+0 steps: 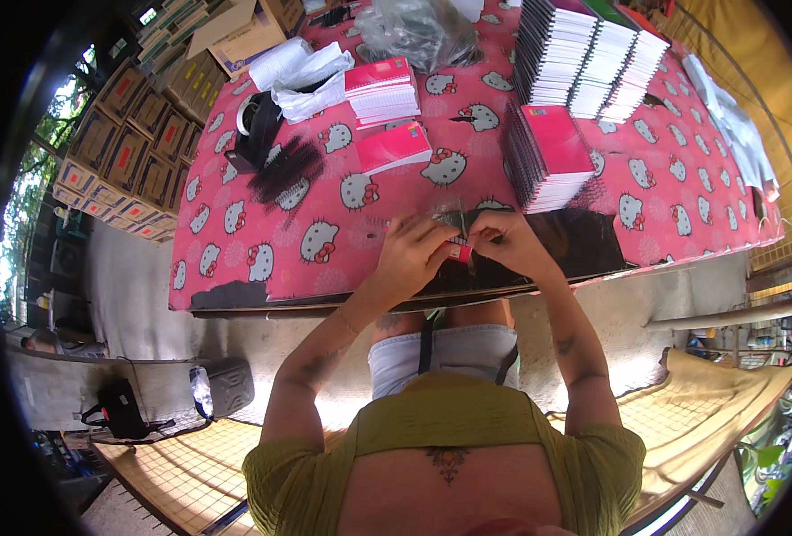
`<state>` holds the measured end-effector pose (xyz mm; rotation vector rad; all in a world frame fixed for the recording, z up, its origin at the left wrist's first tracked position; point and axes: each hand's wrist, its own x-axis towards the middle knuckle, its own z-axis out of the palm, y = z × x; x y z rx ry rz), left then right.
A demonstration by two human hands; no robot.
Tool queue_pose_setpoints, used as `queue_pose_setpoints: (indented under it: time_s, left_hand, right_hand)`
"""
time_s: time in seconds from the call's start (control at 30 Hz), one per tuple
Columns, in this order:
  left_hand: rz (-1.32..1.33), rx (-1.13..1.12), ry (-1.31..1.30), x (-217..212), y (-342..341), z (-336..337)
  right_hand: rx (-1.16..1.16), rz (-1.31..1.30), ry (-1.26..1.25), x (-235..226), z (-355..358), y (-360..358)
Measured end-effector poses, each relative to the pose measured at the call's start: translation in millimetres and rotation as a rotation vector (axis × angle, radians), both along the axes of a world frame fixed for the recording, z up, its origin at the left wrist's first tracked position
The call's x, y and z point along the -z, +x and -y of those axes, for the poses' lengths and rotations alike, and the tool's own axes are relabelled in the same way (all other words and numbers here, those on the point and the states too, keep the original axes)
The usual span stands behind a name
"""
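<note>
At the near edge of the table, my left hand (415,254) is closed on a pink notebook (458,251), mostly hidden by my fingers. My right hand (508,243) is beside its right end, thumb and fingers pinched together; what lies between them is too small to make out. Both hands are over a dark bare patch (583,239) in the table cover. Beyond them lie a low pile of pink notebooks (396,148) and a taller stack (383,95). To the right stands a stack of spiral-bound pink notebooks (557,147).
Loose black binding coils (287,170) lie left, near a black tape dispenser (255,134). White plastic bags (302,76) and a clear plastic bundle (418,34) are at the back. Tall notebook stacks (583,62) stand far right. Cardboard boxes (128,134) are piled left of the table.
</note>
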<state>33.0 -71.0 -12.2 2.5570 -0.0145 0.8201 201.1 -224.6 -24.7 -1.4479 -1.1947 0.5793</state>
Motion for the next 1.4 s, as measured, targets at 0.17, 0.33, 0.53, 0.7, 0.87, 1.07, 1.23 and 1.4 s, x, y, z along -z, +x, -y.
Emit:
queue_pose_setpoints:
  time_s: [0.17,0.33,0.53,0.7,0.87,1.07,1.23,1.4]
  left_hand:
    - [0.023,-0.039,0.128,-9.9,-2.8,13.9]
    - [-0.102,-0.048,0.116,-47.9,7.5,-7.0]
    - [0.557,0.113,0.123,-122.1,110.3,-2.7]
    - [0.305,0.426,-0.021,-59.7,180.3,-8.5]
    - [0.166,0.486,-0.123,-49.6,183.4,-9.0]
    - [0.245,0.445,-0.079,-55.0,181.4,-5.5]
    - [0.246,-0.012,0.049,-37.7,119.6,-61.2]
    - [-0.054,-0.304,0.348,26.5,46.1,-145.4]
  right_hand:
    - [0.342,0.283,-0.012,-3.7,-3.2,-20.8]
    - [0.613,0.497,0.224,-59.6,18.1,-22.9]
    - [0.796,0.417,0.093,-67.0,72.7,77.0]
    - [0.558,0.044,0.047,-50.8,77.1,103.5]
    - [0.537,0.036,0.079,-40.9,78.5,110.0]
    - [0.521,0.002,0.048,-46.9,80.6,106.8]
    - [0.782,0.409,0.165,-67.0,98.2,73.4]
    - [0.710,0.401,0.351,-80.6,84.7,11.0]
